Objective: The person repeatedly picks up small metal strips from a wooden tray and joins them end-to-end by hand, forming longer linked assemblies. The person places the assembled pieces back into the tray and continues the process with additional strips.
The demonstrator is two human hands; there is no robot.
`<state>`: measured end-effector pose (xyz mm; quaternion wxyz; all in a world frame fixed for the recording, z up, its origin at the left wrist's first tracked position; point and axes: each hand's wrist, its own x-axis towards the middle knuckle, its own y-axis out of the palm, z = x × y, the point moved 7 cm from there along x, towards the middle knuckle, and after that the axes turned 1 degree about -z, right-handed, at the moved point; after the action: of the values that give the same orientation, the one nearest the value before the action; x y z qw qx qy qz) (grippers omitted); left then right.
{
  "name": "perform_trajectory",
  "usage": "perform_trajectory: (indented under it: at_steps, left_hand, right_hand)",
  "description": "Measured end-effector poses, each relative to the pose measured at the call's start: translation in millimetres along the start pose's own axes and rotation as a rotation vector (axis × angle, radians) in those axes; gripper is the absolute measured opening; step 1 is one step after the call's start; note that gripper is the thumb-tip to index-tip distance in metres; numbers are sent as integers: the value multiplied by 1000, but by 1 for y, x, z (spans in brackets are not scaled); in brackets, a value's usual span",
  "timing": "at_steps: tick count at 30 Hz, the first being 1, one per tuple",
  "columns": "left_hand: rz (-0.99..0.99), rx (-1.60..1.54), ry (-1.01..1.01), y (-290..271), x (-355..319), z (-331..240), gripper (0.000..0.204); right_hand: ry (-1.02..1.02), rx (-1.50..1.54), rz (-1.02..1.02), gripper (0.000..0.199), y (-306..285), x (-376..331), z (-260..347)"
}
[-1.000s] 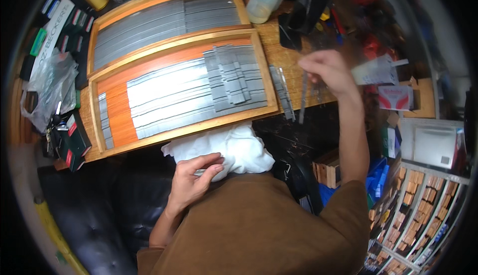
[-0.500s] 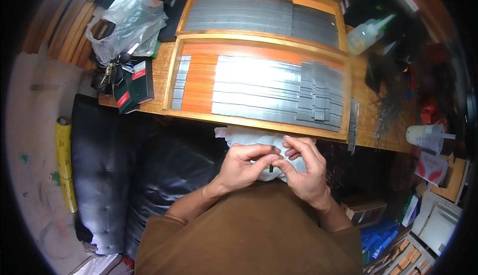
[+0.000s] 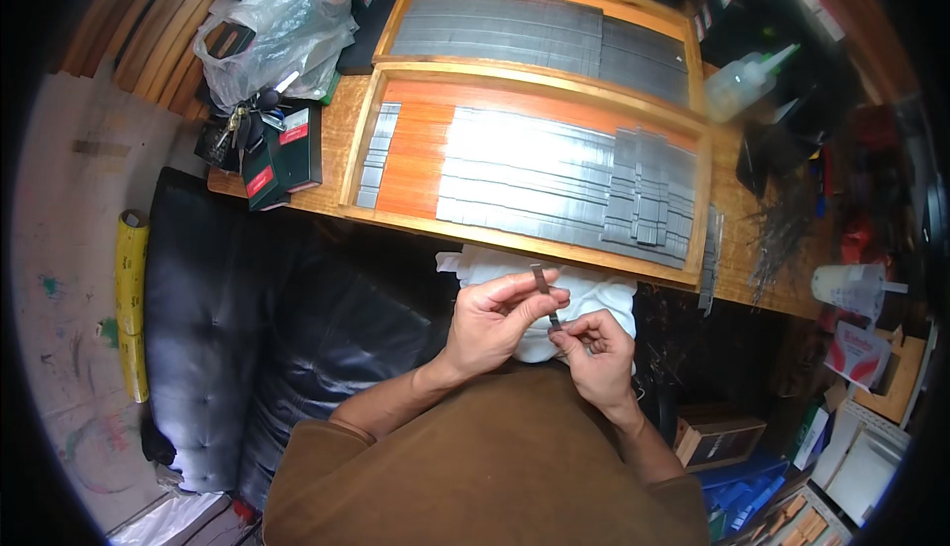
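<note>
My left hand (image 3: 495,323) and my right hand (image 3: 594,348) meet over my lap, both pinching one thin grey metal strip (image 3: 542,289) that stands nearly upright between them. The left fingers grip its upper part, the right fingers its lower end. Under the hands lies a crumpled white cloth (image 3: 594,294). Just beyond, on the wooden bench, sits an orange-lined wooden tray (image 3: 416,160) filled with rows of similar grey metal strips (image 3: 554,175).
A second tray of strips (image 3: 534,27) lies farther back. A plastic squeeze bottle (image 3: 747,81) stands at the right, a clear plastic bag (image 3: 272,37) and small dark boxes (image 3: 282,150) at the left. Loose strips (image 3: 711,259) lie at the bench's right. A black cushioned seat (image 3: 247,348) is below.
One second ago my right hand was up at the bench's right side, left hand on the cloth. Now both hands hold one strip at my lap; the view has shifted left.
</note>
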<state>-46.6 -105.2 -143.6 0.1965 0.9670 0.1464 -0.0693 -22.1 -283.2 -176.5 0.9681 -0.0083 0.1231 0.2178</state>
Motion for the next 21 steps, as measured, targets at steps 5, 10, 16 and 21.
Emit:
perform_trajectory:
  at_steps: [5, 10, 16, 21]
  left_hand:
    - [88, 79, 216, -13, -5, -10, 40]
    - [1, 69, 28, -13, -4, 0, 36]
    - [-74, -71, -147, -9, 10, -17, 53]
    - [-95, -140, -258, -17, 13, -12, 45]
  right_hand:
    - [-166, -53, -119, 19, -11, -8, 1]
    - [219, 278, -35, 21, -11, -9, -16]
    - [269, 242, 178, 15, 11, -8, -3]
    - [266, 206, 210, 15, 13, -12, -1]
